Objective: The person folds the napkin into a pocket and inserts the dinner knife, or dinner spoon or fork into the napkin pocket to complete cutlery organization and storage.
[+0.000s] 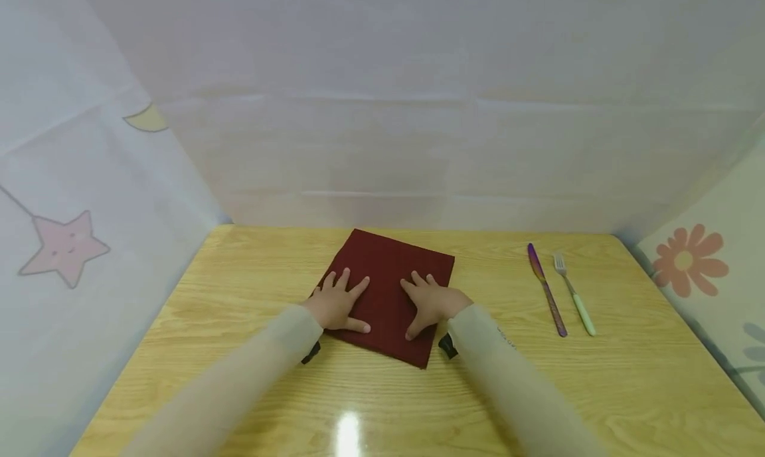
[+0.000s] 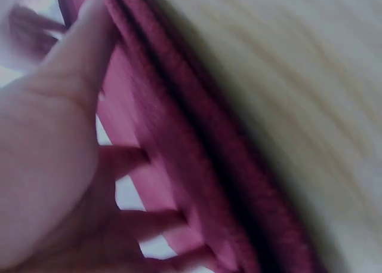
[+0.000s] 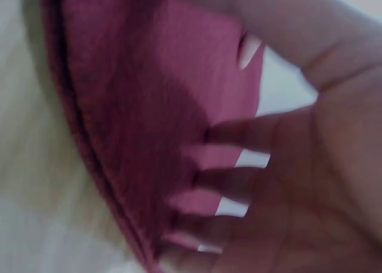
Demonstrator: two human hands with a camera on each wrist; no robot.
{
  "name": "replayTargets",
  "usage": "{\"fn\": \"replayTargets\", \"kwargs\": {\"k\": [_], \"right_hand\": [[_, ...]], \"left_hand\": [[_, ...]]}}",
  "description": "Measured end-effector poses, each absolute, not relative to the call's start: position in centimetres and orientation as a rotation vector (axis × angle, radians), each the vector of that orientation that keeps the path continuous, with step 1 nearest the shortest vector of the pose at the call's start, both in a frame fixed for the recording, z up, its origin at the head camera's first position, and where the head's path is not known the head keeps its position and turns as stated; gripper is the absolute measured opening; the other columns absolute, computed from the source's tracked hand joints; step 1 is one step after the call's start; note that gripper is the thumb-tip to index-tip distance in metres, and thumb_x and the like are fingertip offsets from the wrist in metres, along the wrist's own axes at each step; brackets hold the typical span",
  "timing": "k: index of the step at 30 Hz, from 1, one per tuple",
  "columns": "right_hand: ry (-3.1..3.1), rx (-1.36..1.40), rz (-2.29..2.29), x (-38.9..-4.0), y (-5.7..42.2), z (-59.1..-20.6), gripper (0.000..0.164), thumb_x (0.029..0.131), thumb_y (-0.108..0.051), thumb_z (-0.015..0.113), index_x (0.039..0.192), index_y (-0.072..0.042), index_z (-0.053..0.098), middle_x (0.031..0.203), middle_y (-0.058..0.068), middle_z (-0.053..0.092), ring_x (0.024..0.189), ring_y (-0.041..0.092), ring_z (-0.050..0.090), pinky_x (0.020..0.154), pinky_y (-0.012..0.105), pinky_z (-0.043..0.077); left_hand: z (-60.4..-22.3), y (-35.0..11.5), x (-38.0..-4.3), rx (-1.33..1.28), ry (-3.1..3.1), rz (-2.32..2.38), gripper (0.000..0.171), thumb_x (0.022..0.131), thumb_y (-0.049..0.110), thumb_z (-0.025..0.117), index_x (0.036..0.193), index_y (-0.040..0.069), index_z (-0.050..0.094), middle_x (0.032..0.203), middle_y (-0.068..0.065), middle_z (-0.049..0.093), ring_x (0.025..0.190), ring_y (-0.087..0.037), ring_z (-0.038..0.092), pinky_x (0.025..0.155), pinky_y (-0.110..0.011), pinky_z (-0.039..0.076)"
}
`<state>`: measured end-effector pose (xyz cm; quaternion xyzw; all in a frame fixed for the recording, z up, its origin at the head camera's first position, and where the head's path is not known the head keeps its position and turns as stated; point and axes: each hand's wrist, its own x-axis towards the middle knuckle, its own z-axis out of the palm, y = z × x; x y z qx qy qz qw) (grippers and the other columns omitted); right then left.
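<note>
Along the far rim of the yellow wood-grain table (image 1: 215, 291), a folded dark-red cloth square (image 1: 384, 277) meets the edge with one corner, wood stretching left and right. It lies askew, edges layered. Bare left hand (image 1: 337, 305) and right hand (image 1: 433, 303) rest on it, fingers spread apart; wrist views are blurred.

The cloth napkin (image 1: 388, 258) lies askew on the counter (image 1: 239, 271), its far corner near the back edge. The left hand (image 1: 337, 306) rests on its left side, the right hand (image 1: 431, 303) on its right. Well to the right lies the table knife (image 1: 546, 291), with the fork (image 1: 576, 296) just beside it, farther right. Behind the counter hangs a sheet (image 1: 382, 145).
</note>
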<state>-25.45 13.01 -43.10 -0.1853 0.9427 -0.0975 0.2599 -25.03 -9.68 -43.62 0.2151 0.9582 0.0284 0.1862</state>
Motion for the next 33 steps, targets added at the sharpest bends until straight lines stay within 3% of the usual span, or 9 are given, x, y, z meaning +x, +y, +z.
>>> {"fn": "replayTargets", "kwargs": {"k": [5, 13, 23, 33], "right_hand": [[2.491, -0.545, -0.262, -26.8, 14.6, -43.2, 0.11, 0.083, -0.036, 0.084, 0.165, -0.021, 0.013, 0.17, 0.007, -0.003, 0.155, 0.037, -0.003, 0.118, 0.062, 0.022], [2.396, -0.611, -0.358, -28.7, 17.0, -43.1, 0.111, 0.083, -0.022, 0.083, 0.165, -0.023, 0.009, 0.171, 0.004, -0.007, 0.155, 0.033, -0.01, 0.117, 0.064, 0.019], [2.369, -0.624, -0.405, -29.7, 17.3, -42.8, 0.113, 0.079, -0.015, 0.084, 0.165, -0.023, 0.011, 0.171, 0.004, -0.007, 0.155, 0.032, -0.012, 0.117, 0.064, 0.018], [2.416, -0.616, -0.559, -29.0, 17.6, -43.7, 0.104, 0.081, -0.012, 0.082, 0.164, -0.017, 0.021, 0.171, 0.009, 0.002, 0.155, 0.036, -0.007, 0.118, 0.062, 0.022]], "left_hand": [[-43.6, -7.6, -24.0, 0.466, 2.75, 0.074, 0.098, 0.088, 0.062, 0.069, 0.162, 0.013, 0.026, 0.161, -0.034, 0.018, 0.145, -0.059, 0.02, 0.103, -0.069, 0.04], [-43.5, -4.8, -23.2, 0.326, 2.795, 0.018, 0.102, 0.087, 0.068, 0.066, 0.162, 0.011, 0.027, 0.159, -0.034, 0.022, 0.142, -0.058, 0.026, 0.098, -0.067, 0.046], [-43.7, -4.3, -23.5, 0.261, 2.804, 0.051, 0.103, 0.085, 0.069, 0.067, 0.162, 0.013, 0.027, 0.16, -0.034, 0.021, 0.143, -0.058, 0.024, 0.098, -0.069, 0.045], [-43.4, -4.6, -23.2, 0.259, 2.795, 0.09, 0.101, 0.084, 0.066, 0.071, 0.162, 0.017, 0.029, 0.16, -0.032, 0.023, 0.143, -0.056, 0.025, 0.095, -0.068, 0.047]]}}
